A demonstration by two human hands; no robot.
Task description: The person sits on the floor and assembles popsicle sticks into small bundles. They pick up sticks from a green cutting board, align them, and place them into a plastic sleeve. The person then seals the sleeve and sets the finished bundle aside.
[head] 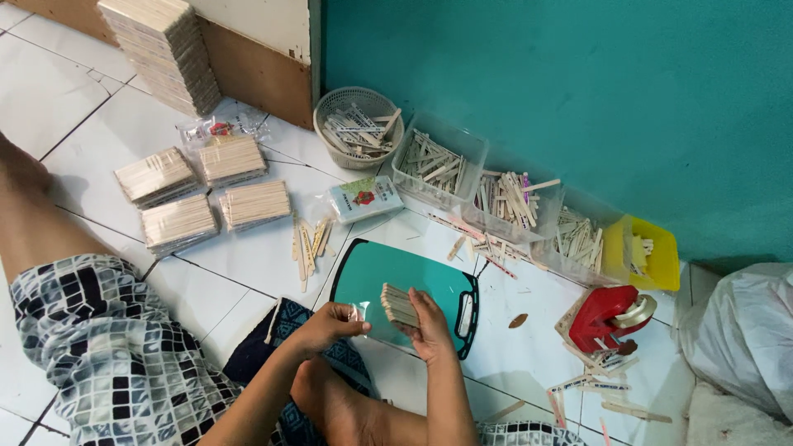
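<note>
white packet (364,198) by basket, perhaps red-labelled

Your right hand (429,326) grips a stack of wooden sticks (399,305) above the teal cutting board (376,277); your left hand (329,324) pinches its clear wrapper (359,312). A red tape dispenser (610,316) sits nearby.

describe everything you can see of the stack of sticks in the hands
The stack of sticks is a small bundle of flat, pale, wood-like sticks packed side by side, their ends lined up evenly. It is held above the teal cutting board, tilted, with its ends facing the camera. The right hand grips it from below and behind, fingers wrapped round the far side. The left hand pinches what looks like a bit of clear wrap at the stack's near edge. How many sticks there are cannot be told.
</note>
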